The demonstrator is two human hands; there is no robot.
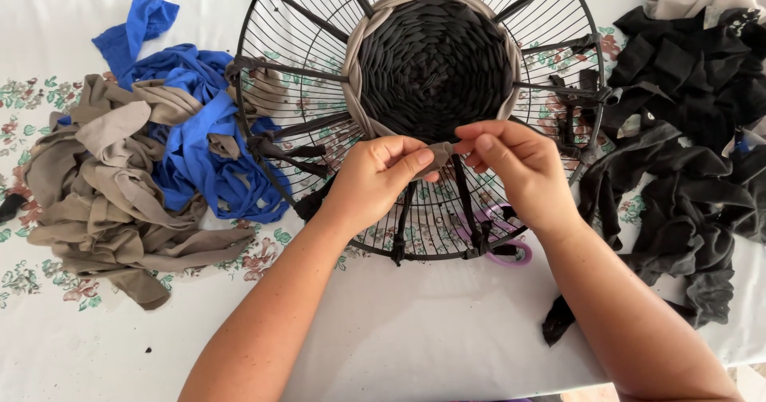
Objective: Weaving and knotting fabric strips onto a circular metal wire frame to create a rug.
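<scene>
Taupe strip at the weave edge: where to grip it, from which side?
Pinch the taupe strip at its free end by the near rim of the woven disc, coming from the near side as the left hand and right hand do; black spokes flank it.

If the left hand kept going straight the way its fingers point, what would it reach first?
The left hand points rightward, pinching a taupe fabric strip. Straight ahead it would first meet the right hand, whose fingertips pinch the same strip; they look almost touching, though depth is unclear.
</scene>
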